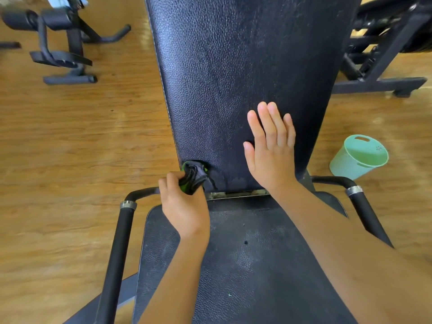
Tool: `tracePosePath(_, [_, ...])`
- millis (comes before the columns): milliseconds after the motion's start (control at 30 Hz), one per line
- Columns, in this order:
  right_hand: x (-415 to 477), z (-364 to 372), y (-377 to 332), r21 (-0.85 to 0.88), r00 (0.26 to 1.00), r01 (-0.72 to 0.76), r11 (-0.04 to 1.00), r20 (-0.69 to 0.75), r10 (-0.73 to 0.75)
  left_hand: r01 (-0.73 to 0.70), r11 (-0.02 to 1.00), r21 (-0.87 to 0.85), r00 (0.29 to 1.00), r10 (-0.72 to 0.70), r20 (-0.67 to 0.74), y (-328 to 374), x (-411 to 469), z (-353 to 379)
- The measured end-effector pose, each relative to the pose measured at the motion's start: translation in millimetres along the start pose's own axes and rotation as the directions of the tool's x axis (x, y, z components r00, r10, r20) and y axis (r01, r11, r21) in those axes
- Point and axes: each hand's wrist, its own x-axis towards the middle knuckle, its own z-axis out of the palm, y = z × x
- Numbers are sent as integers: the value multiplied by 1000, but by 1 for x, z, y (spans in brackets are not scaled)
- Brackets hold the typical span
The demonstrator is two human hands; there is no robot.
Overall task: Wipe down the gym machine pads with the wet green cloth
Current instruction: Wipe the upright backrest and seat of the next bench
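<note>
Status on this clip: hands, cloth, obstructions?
Left hand grips bunched green cloth at lower corner of back pad. Right hand flat on pad. Bucket on floor, apart.

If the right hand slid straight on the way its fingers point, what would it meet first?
Only more of the back pad. The right hand lies flat on it, fingers pointing up the pad, and that stretch looks bare up to the picture's top edge.
</note>
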Motion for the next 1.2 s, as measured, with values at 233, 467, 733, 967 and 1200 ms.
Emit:
tracePosePath(233, [0,-6,-1,31,1000,-9,999,22,9,-215,972,100,953,186,241,-20,-13,2])
tracePosePath(467, [-9,-60,-28,306,967,-224,925,184,174,-87,996,-5,921,82,381,-19,-14,-19])
tracePosePath(733, [-93,-119,-125,502,557,-830,244,723,408,125,979,-158,923,-56,381,-10,-42,-44])
tracePosePath(967, [-76,-103,-130,462,373,-879,-119,820,434,-61,979,-193,873,146,466,-24,-44,-55])
tracePosePath(1200, [-79,-72,-132,470,289,-845,-255,802,522,-217,953,-212,795,299,528,-39,-28,-54])
